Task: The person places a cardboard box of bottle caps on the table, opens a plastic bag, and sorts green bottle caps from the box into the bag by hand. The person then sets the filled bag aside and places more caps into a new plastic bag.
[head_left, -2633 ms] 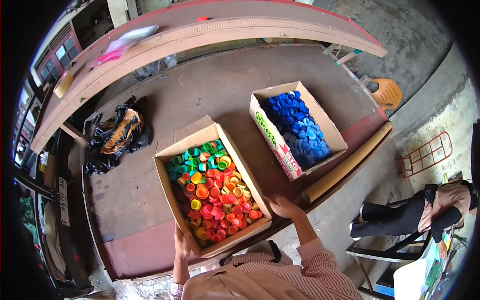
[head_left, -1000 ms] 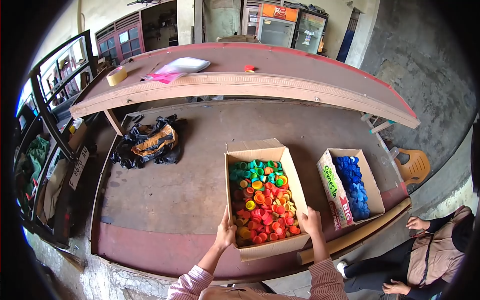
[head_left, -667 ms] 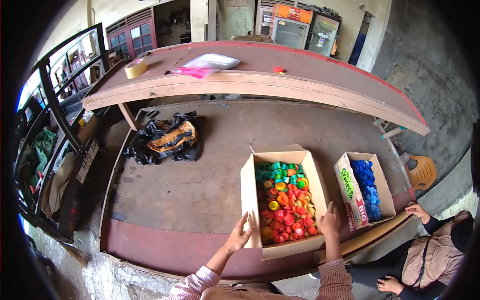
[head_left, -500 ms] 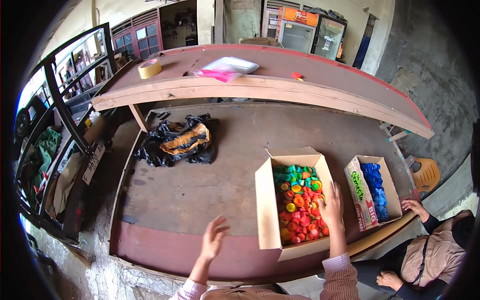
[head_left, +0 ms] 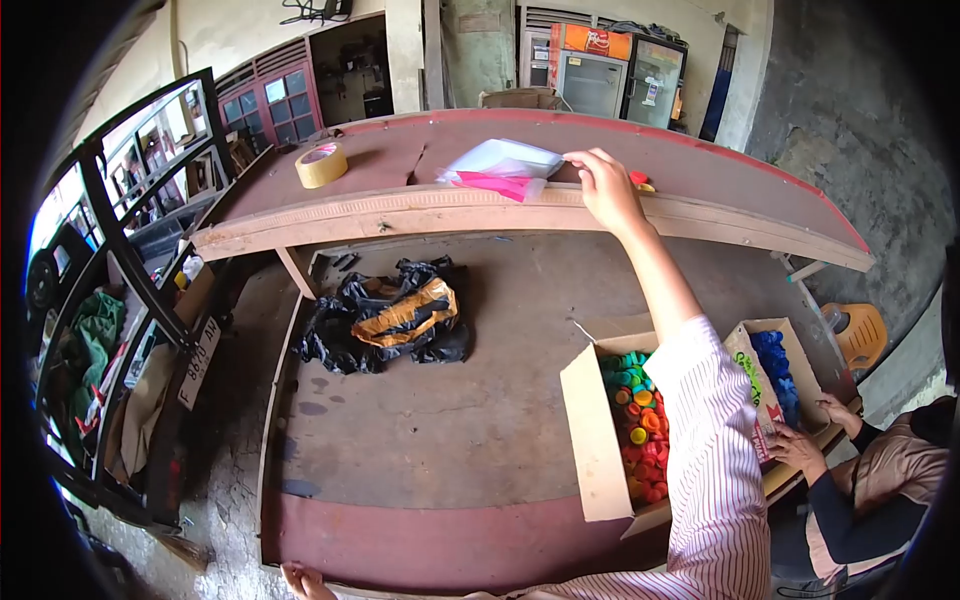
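My right hand [head_left: 608, 188] reaches up to the raised shelf. Its fingers are apart, with the foremost fingertip at the right corner of a white plastic packet [head_left: 500, 158] that has a bright pink part. Low in the view, my left hand [head_left: 306, 580] is partly cut off and rests at the table's near edge, its visible fingers loose. Beneath my right arm stands an open cardboard box [head_left: 597, 440] of green, orange and red bottle caps [head_left: 648, 420]. My sleeve hides part of it. Beside my right fingers lie a red cap [head_left: 638, 177] and a yellowish one.
A tape roll [head_left: 321, 167] sits on the shelf [head_left: 400, 235]. Below lies a crumpled black plastic bag [head_left: 390, 312]. A co-worker's hands [head_left: 798, 450] touch a box of blue caps [head_left: 776, 370] at the right. An orange chair [head_left: 860, 335] stands beyond, and a dark metal frame [head_left: 150, 300] is at the left.
My right hand has moved from the box of caps up to the packet on the shelf. My left hand has dropped to the near edge. The co-worker's hands have come to the blue-cap box.
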A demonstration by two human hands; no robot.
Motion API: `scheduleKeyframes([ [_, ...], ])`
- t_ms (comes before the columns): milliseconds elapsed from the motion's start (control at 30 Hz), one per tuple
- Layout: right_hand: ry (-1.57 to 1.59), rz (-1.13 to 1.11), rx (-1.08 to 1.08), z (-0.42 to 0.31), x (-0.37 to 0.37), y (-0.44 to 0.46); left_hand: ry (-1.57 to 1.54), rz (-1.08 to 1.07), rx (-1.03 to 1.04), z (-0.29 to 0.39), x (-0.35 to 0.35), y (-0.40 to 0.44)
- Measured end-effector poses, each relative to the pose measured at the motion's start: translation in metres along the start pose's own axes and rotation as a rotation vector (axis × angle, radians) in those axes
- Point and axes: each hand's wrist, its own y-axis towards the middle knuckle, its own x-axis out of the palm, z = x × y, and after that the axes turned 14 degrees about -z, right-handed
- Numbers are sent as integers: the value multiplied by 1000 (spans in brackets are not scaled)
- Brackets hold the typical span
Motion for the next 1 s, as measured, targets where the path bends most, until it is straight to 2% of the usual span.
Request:
scheduleKeyframes([
  [67,-188,-171,51,15,14,24,246,104,-43,8,8,0],
  [200,-265,-325,112,49,48,52,223,110,-60,-21,0,1],
  [267,-325,-285,101,56,54,61,178,78,-74,-31,-3,-3],
  [333,-282,-276,138,47,48,65,56,238,-102,-50,-7,-8],
  [367,-280,-287,146,47,47,68,63,236,-114,-50,-8,-8],
  [433,-265,-340,122,53,42,74,273,55,-80,-48,-11,-6],
  [467,-195,-343,111,59,40,79,284,37,-100,-41,-5,-3],
  [533,-119,-451,-29,59,24,84,285,-25,-49,-25,15,7],
  [567,-107,-405,-83,61,19,86,427,34,-159,-36,7,16],
  [600,-32,-469,219,51,11,88,427,22,-170,-39,9,16],
  [667,155,-176,470,55,9,97,468,-65,-164,-42,16,18],
  [700,150,-177,475,64,10,101,466,-71,-168,-43,24,19],
  [767,718,-236,522,94,12,111,414,-61,-192,-39,43,23],
  [800,712,-232,532,107,9,115,413,-73,-197,-39,43,25],
  [867,589,-72,361,122,-1,123,447,-162,-236,-41,44,26],
  [900,241,396,410,87,-11,114,427,-167,-246,-39,46,27],
  [933,315,428,301,74,-22,110,420,-170,-247,-39,42,27],
  [967,276,639,241,85,-26,114,411,-215,-251,-41,33,28],
  [1000,159,611,352,71,-44,106,394,-256,-246,-46,30,27],
])
